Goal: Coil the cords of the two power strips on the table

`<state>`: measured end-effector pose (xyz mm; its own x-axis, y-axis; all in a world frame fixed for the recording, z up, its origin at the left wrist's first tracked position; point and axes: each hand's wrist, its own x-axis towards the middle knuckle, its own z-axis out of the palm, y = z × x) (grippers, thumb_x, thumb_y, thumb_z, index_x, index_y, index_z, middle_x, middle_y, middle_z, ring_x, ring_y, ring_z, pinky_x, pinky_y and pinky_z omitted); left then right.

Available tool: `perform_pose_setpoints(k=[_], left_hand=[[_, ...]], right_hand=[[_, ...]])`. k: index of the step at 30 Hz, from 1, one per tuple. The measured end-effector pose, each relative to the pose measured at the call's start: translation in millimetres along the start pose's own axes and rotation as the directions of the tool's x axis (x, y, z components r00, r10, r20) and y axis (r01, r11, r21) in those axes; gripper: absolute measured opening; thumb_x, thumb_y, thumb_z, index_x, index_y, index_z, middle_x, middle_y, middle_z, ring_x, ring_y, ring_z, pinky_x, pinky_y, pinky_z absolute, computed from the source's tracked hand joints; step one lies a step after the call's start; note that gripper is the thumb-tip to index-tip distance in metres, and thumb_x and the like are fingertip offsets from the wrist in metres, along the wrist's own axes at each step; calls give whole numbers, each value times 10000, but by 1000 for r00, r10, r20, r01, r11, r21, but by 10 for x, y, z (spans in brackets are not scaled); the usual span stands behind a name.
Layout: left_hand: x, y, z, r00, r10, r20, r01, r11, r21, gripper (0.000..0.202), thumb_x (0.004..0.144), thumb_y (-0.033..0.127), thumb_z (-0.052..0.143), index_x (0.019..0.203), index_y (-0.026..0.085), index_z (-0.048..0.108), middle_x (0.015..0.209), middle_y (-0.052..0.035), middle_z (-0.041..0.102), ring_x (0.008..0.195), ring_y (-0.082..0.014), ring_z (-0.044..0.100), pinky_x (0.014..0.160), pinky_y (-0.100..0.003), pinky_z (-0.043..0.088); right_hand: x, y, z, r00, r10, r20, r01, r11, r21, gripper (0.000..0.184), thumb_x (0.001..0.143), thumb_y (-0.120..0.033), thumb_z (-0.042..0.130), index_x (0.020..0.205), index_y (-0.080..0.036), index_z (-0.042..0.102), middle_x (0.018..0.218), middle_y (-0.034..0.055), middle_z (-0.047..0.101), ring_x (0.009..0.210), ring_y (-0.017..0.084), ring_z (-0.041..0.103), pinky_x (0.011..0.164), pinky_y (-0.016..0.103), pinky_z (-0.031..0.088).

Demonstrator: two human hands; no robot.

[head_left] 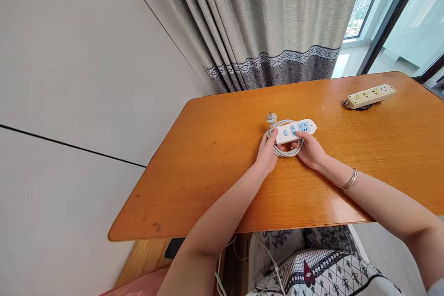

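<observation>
A white power strip (281, 136) with light-blue socket panels is held between both hands above the middle of the wooden table. Its white cord (288, 152) is coiled in loops beneath it, and the plug (271, 118) sticks up at the left end. My left hand (268, 150) grips the strip's left end and the coil, thumb on top. My right hand (309, 149) grips the lower right side, its thumb on the blue panel and its fingers curled under the coil. Parts of the fingers are hidden beneath the strip and cord.
A second, cream-yellow power strip (371, 96) with a dark cord under it lies at the table's far right. The orange-brown wooden table (215, 171) has rounded corners. A grey curtain (277, 23) hangs behind, a pale panelled wall (69, 78) stands left, and glass doors are at right.
</observation>
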<state>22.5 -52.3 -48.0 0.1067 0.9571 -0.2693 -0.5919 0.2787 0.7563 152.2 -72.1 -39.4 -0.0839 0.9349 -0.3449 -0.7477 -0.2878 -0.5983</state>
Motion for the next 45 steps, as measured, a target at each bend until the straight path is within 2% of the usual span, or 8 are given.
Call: perform_pose_setpoints(k=[9, 16, 24, 27, 30, 33, 38, 45], left_hand=[[-38, 37, 70, 998, 31, -59, -29, 999, 28, 205, 839, 258, 743, 943, 166, 593, 810, -10, 677, 590, -80, 555, 454, -182, 368], [-36, 42, 78, 997, 23, -80, -22, 1000, 11, 144, 866, 229, 699, 921, 175, 578, 812, 4, 672, 596, -74, 541, 454, -174, 348], [-17, 8, 44, 992, 31, -119, -24, 998, 57, 219, 848, 295, 762, 950, 167, 615, 837, 2, 671, 591, -59, 525, 459, -172, 378], [-14, -14, 30, 994, 29, -104, -18, 995, 98, 262, 850, 334, 769, 985, 162, 626, 944, -33, 705, 686, -86, 600, 538, -192, 466], [11, -61, -7, 996, 48, -79, -36, 989, 146, 303, 844, 366, 775, 1014, 166, 624, 1085, -72, 713, 888, -149, 671, 722, -255, 551], [64, -111, -63, 991, 118, -65, -103, 976, 193, 324, 838, 362, 781, 1049, 182, 614, 1131, -76, 703, 1032, -170, 671, 897, -285, 530], [176, -76, -153, 968, 252, -19, -235, 926, 295, 314, 880, 291, 726, 1142, 206, 576, 1094, -60, 703, 1083, -172, 664, 979, -298, 486], [284, -22, -246, 968, 250, 10, -234, 891, 389, 272, 911, 331, 663, 1143, 206, 594, 1175, -90, 651, 892, -147, 700, 897, -313, 518]], right_hand=[[22, -30, -39, 1000, -20, -5, 19, 997, -81, 170, 754, -155, 723, 917, -194, 693, 827, 5, 738, 684, 127, 620, 600, 222, 540], [83, -134, -111, 999, -51, -2, 50, 986, -162, 121, 822, -263, 723, 924, -204, 694, 859, 34, 755, 727, 163, 670, 632, 258, 598], [96, -265, -160, 994, -100, 51, 111, 932, -345, 364, 674, -250, 868, 967, -196, 659, 960, 54, 770, 805, 172, 722, 693, 276, 624], [99, -311, -158, 991, -135, -8, 123, 918, -376, 454, 627, -231, 893, 973, -225, 601, 967, 22, 758, 796, 168, 720, 655, 285, 628], [90, -357, -141, 981, -186, -59, 147, 902, -406, 503, 604, -210, 893, 987, -245, 569, 952, -2, 742, 787, 164, 716, 620, 276, 621], [88, -410, -135, 972, -224, -72, 166, 870, -464, 519, 593, -217, 884, 1006, -244, 570, 931, -12, 728, 778, 159, 709, 598, 257, 603], [109, -516, -180, 957, -282, -64, 208, 824, -527, 481, 576, -231, 883, 967, -221, 604, 909, 6, 730, 753, 170, 701, 548, 250, 581], [-15, -732, -483, 961, -239, -141, 141, 857, -496, 240, 696, -156, 820, 882, -170, 670, 849, 75, 763, 660, 168, 715, 538, 239, 602]])
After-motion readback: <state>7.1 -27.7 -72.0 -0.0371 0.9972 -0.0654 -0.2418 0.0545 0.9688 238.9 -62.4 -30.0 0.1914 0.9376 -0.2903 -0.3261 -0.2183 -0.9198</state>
